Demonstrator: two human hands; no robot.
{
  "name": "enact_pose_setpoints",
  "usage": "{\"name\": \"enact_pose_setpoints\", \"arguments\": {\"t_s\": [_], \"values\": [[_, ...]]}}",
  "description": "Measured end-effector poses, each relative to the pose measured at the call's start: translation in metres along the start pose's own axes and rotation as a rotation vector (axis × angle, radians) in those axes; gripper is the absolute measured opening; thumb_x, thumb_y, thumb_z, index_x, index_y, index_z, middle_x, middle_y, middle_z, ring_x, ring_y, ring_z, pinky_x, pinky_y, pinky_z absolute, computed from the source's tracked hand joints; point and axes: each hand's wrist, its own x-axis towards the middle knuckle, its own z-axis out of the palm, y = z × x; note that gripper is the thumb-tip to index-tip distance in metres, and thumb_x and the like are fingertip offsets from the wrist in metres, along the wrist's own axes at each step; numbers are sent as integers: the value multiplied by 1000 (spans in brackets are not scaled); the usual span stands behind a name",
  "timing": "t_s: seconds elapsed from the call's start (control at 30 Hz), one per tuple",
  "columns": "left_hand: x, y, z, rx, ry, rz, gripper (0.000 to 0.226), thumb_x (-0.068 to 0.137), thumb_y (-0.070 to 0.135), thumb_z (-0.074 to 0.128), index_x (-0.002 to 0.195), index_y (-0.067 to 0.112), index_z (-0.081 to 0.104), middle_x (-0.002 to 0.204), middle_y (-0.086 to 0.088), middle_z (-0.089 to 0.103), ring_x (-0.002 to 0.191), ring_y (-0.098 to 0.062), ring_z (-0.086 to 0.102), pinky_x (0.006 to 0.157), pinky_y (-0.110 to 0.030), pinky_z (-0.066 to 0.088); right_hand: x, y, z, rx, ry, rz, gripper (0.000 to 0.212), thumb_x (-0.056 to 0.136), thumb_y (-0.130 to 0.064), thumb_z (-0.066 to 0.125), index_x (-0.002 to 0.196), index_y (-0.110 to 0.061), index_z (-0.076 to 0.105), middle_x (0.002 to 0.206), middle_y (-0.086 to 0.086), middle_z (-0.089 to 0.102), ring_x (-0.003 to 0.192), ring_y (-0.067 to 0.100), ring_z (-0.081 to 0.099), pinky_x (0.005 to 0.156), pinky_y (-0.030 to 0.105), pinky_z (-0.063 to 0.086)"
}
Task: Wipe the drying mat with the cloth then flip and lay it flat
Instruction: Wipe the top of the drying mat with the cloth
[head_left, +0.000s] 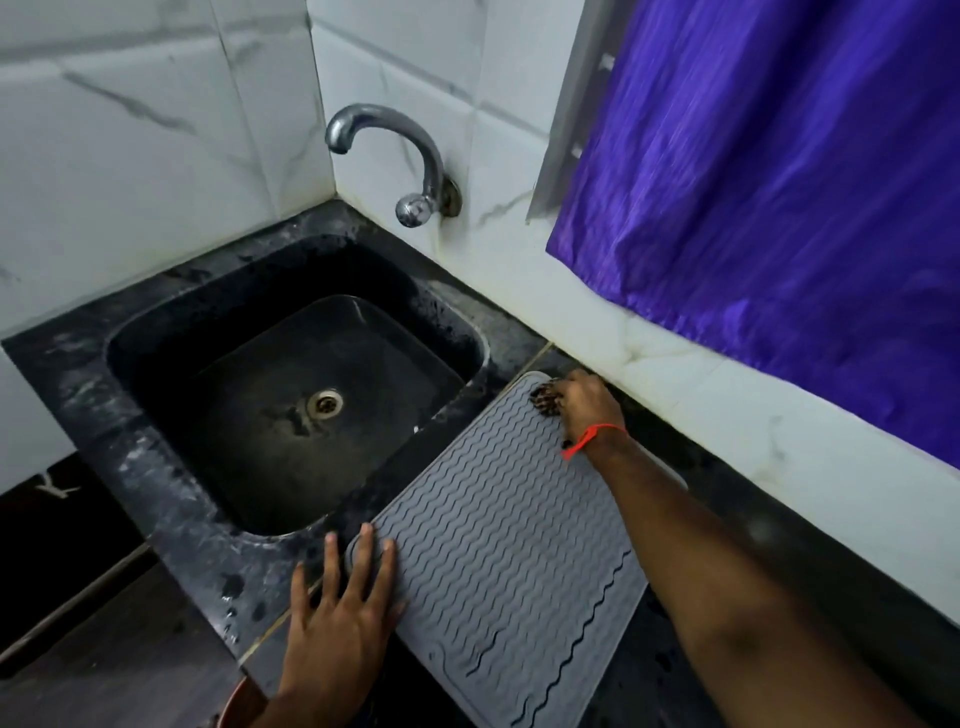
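While the drying mat (498, 525) lies flat on the desk (171, 499) beside the sink (156, 332), the left hand (337, 613) presses open on its near corner to steady it. The right hand (576, 405) pinches the far corner, likely to flip it.

The drying mat (498, 545) is grey with wavy ridges. Sink (156, 332) and worktop (171, 525) are speckled black; the curtain (779, 171) is purple, the wrist thread (592, 435) red.

Dim, soft light; wide-angle edge distortion
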Motion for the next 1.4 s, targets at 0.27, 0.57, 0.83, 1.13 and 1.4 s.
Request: {"name": "enact_pose_setpoints", "arguments": {"t_s": [0.27,0.57,0.83,1.13,1.4], "values": [[-1,-3,0,-20,20,46,77,103,49,3,136,9,60,145,-16,53,129,-47,52,94,-68,44,-29,38,4,-111,-2,33,38,88,-10,56,125,-13,61,120,14,53,111,35,51,96,41,47],[5,-12,17,46,11,79,75,86,59,-23,152,23,-28,161,-7,-30,149,-39,-23,115,-57,-13,-79,-1,27,-44,13,5,36,90,-9,55,125,-12,62,127,13,55,118,34,49,101,43,44],[3,-15,8,-12,-10,102,61,105,49,12,158,29,-11,165,2,-20,152,-35,-16,117,-63,-8,-162,-83,46,54,-104,-133,32,95,-14,49,123,-14,62,120,9,55,112,30,50,97,39,44],[4,-18,-1,85,5,115,58,106,38,24,159,32,-2,168,3,-8,150,-40,-19,113,-67,-10,-254,-154,65,111,-64,-413,18,85,-15,59,102,-14,66,105,4,56,99,23,53,88,36,51],[8,-18,-8,74,-23,116,59,104,54,18,158,35,4,168,6,-4,150,-41,-16,113,-67,-13,-165,-67,35,44,39,-81,32,84,-11,66,116,-15,63,117,4,56,114,25,51,97,34,47]]}}
